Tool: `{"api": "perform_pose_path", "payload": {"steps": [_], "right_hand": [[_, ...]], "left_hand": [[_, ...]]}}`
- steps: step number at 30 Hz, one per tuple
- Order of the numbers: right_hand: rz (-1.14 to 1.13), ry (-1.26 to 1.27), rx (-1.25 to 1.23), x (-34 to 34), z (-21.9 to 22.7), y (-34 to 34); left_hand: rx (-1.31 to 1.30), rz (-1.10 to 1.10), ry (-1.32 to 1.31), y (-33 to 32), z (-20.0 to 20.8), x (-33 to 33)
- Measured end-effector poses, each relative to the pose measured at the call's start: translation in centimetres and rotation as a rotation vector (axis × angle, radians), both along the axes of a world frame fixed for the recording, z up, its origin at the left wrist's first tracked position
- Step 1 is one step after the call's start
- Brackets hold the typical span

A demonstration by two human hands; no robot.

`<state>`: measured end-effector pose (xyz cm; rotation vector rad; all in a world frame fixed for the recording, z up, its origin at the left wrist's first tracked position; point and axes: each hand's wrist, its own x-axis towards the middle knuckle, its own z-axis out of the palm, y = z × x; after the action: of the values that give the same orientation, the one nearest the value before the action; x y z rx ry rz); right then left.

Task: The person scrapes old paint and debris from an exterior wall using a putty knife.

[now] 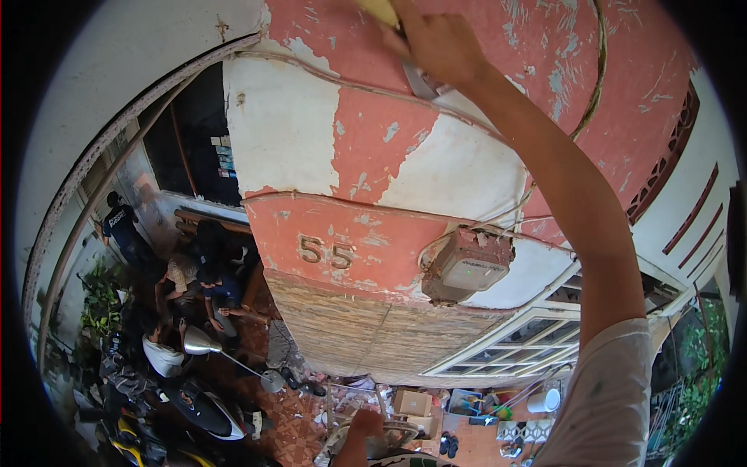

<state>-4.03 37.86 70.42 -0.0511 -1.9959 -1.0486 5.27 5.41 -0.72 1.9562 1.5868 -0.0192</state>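
My right hand [447, 50] is raised at the top of the view. It is closed around a scraper with a yellow handle [379, 9], slightly blurred. The scraper's grey metal blade [420, 82] rests against or close to the wall [389, 148], where pink paint is flaking and white patches show. Low down, near the bottom edge, my left hand [366, 424] appears closed on what looks like a metal ladder [331, 447]; its fingers are mostly hidden.
Loose cables [350, 198] cross the wall around an electricity meter box [469, 266]. Raised numerals [325, 253] sit left of it. Far below are several people [183, 272], parked motorbikes [206, 409], a silver lamp-like shade [201, 341], cardboard boxes [412, 403] and a white bucket [543, 401].
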Motion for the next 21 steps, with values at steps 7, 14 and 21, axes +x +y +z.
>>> {"api": "perform_pose_path", "payload": {"steps": [7, 14, 21], "right_hand": [[-0.017, -0.01, -0.025, -0.5, 1.0, -0.6], [-0.077, -0.058, 0.053, -0.3, 1.5, -1.0], [0.017, 0.303, -0.112, 1.8, 4.2, 0.2]], "left_hand": [[0.078, 0.031, -0.01, 0.1, 2.3, -0.1], [0.111, 0.052, -0.044, -0.3, 2.7, 0.1], [0.081, -0.047, 0.005, 0.0, 0.6, 0.1]]}}
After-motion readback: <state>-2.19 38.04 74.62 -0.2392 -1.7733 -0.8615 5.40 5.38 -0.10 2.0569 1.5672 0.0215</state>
